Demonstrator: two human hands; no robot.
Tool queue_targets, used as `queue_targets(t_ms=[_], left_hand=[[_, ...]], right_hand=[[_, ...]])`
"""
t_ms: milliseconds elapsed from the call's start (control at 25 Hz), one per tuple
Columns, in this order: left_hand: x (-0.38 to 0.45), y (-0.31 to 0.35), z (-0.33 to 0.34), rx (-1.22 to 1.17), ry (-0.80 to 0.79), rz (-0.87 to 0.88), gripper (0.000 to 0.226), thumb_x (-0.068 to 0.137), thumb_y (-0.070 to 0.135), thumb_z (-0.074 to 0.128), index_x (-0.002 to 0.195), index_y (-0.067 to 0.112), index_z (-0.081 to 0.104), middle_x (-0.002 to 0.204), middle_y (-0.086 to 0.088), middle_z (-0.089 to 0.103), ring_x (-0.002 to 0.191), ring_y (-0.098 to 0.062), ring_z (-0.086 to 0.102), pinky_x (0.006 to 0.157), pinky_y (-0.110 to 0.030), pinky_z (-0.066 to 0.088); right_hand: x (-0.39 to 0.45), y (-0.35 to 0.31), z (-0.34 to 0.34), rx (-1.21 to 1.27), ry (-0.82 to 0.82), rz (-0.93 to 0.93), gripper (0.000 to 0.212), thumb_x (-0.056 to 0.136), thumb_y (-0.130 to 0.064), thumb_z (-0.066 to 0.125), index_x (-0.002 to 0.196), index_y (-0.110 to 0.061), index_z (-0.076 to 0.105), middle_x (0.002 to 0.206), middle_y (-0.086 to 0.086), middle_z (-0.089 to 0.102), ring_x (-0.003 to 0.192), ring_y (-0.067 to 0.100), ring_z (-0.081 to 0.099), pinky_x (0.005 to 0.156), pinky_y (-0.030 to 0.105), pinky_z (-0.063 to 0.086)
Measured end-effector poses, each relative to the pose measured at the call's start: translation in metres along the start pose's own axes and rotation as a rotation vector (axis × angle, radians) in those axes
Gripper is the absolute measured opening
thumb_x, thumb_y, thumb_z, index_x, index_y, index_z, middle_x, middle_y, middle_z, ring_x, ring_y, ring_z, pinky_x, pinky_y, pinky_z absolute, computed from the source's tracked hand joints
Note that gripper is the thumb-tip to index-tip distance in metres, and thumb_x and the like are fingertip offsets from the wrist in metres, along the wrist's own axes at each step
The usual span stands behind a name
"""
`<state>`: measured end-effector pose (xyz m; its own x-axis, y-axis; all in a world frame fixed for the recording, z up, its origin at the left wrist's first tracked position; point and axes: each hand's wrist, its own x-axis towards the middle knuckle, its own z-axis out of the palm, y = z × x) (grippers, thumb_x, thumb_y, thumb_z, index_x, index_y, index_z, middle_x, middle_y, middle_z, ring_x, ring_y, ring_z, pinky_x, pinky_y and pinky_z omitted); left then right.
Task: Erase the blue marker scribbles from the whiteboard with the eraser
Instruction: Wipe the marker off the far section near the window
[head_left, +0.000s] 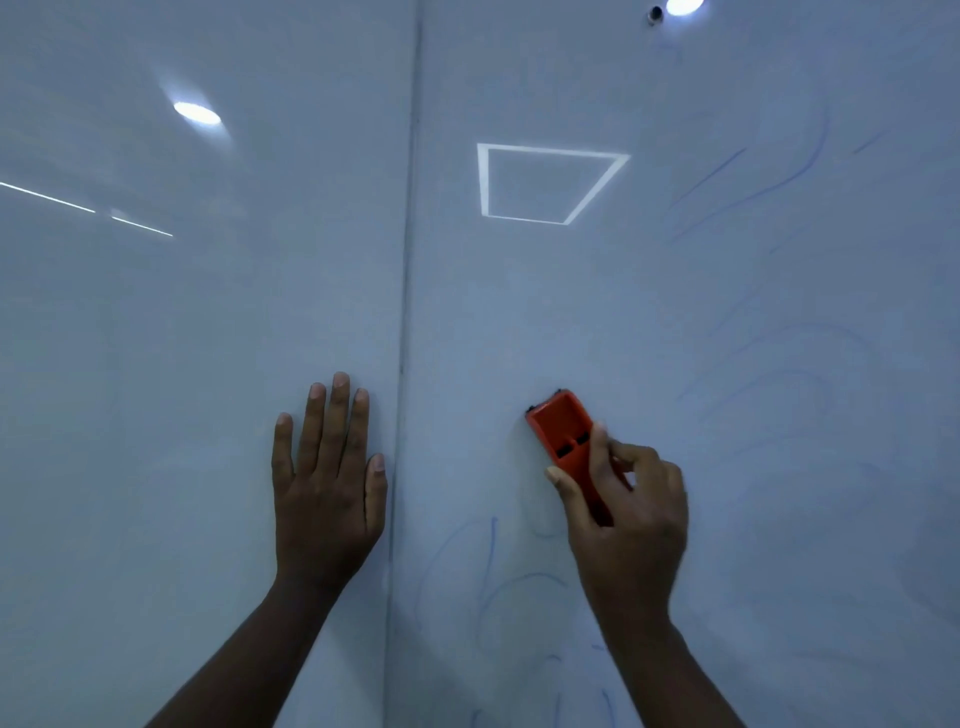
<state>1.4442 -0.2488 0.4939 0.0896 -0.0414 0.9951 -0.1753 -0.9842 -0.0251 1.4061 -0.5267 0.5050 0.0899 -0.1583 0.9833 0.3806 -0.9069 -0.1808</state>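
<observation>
Roughly midway: right hand (631, 514) grips the orange eraser (563, 434) against the whiteboard (545, 312) on a wiped patch, left hand (327, 478) flat and open beside the seam, blue scribbles (769, 384) left at right and below (mostly faint).

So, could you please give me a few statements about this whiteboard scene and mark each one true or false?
1. The right hand grips the orange eraser. True.
2. The left hand holds a marker. False: it lies flat on the whiteboard, fingers straight, holding nothing.
3. Blue scribbles remain right of the eraser. True.
4. Both hands are on the same side of the vertical seam. False: the left hand is left of it, the right hand to its right.
5. The board below the eraser is wiped clean. False: blue lines show there.
</observation>
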Motion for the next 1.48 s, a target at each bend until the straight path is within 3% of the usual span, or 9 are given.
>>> queue_targets(t_ms=[200,360,520,640,840,920,1080,1320,1480], left_hand=[[-0.002,0.0,-0.001,-0.006,-0.006,0.002,0.062,0.108,0.027,0.037,0.165,0.003,0.029,0.174,-0.018,0.023,0.162,-0.035,0.022,0.13,-0.06,0.017],[-0.009,-0.001,-0.001,-0.012,-0.009,0.0,0.062,0.109,0.027,0.036,0.165,0.003,0.029,0.174,-0.017,0.023,0.162,-0.035,0.021,0.131,-0.058,0.015],[-0.018,0.0,-0.001,-0.013,0.008,-0.013,0.061,0.109,0.027,0.037,0.165,0.003,0.03,0.174,-0.018,0.024,0.162,-0.035,0.021,0.131,-0.057,0.014],[-0.024,0.0,0.0,-0.017,0.002,-0.016,0.061,0.109,0.027,0.037,0.165,0.003,0.029,0.173,-0.019,0.024,0.162,-0.035,0.021,0.131,-0.058,0.014],[-0.035,0.002,0.001,-0.021,-0.009,-0.039,0.061,0.11,0.026,0.039,0.166,0.004,0.028,0.174,-0.018,0.022,0.163,-0.035,0.018,0.13,-0.061,0.016],[-0.038,0.002,0.001,-0.02,-0.007,-0.041,0.061,0.11,0.026,0.039,0.166,0.004,0.027,0.174,-0.018,0.022,0.163,-0.035,0.018,0.13,-0.06,0.017],[-0.041,0.003,0.0,-0.027,-0.008,-0.054,0.06,0.111,0.027,0.037,0.166,0.004,0.028,0.174,-0.018,0.022,0.163,-0.034,0.018,0.131,-0.059,0.015],[-0.049,0.0,0.001,-0.024,-0.044,-0.039,0.061,0.112,0.03,0.034,0.166,0.004,0.026,0.175,-0.018,0.019,0.163,-0.035,0.016,0.131,-0.059,0.013],[-0.056,0.0,0.001,-0.026,-0.041,-0.042,0.061,0.112,0.03,0.034,0.166,0.004,0.026,0.174,-0.018,0.019,0.163,-0.035,0.016,0.131,-0.058,0.011]], right_hand=[[-0.045,-0.034,0.012,0.084,-0.144,-0.163,0.048,0.087,-0.043,0.077,0.127,-0.018,0.074,0.106,0.002,0.068,0.095,0.026,0.06,0.076,0.041,0.046],[-0.062,-0.02,0.001,0.033,-0.262,-0.319,0.049,0.087,-0.048,0.074,0.128,-0.022,0.072,0.107,-0.003,0.067,0.092,0.025,0.063,0.075,0.039,0.047],[-0.038,0.022,-0.016,0.007,-0.164,-0.116,0.053,0.081,-0.051,0.078,0.125,-0.022,0.075,0.104,-0.003,0.062,0.091,0.025,0.059,0.073,0.04,0.047],[-0.052,0.054,-0.031,-0.005,-0.107,0.106,0.054,0.08,-0.038,0.089,0.127,-0.018,0.074,0.101,0.0,0.065,0.089,0.023,0.056,0.07,0.044,0.053],[-0.084,0.056,-0.04,0.04,-0.135,0.298,0.066,0.068,-0.024,0.096,0.129,-0.015,0.073,0.1,-0.001,0.063,0.089,0.019,0.053,0.071,0.022,0.042],[-0.078,0.04,-0.034,0.08,-0.126,0.301,0.064,0.068,-0.024,0.096,0.127,-0.015,0.074,0.1,-0.002,0.064,0.089,0.019,0.053,0.071,0.021,0.043],[-0.076,-0.005,-0.009,0.151,-0.126,0.187,0.055,0.075,-0.036,0.088,0.125,-0.015,0.075,0.101,0.001,0.064,0.09,0.023,0.053,0.074,0.041,0.051],[-0.17,-0.028,0.005,0.021,-0.381,-0.275,0.053,0.084,-0.046,0.075,0.132,-0.025,0.067,0.112,-0.004,0.066,0.087,0.025,0.059,0.076,0.037,0.041],[-0.158,-0.025,-0.001,-0.01,-0.428,-0.299,0.057,0.078,-0.047,0.083,0.13,-0.027,0.069,0.109,-0.003,0.064,0.089,0.025,0.062,0.075,0.038,0.044]])
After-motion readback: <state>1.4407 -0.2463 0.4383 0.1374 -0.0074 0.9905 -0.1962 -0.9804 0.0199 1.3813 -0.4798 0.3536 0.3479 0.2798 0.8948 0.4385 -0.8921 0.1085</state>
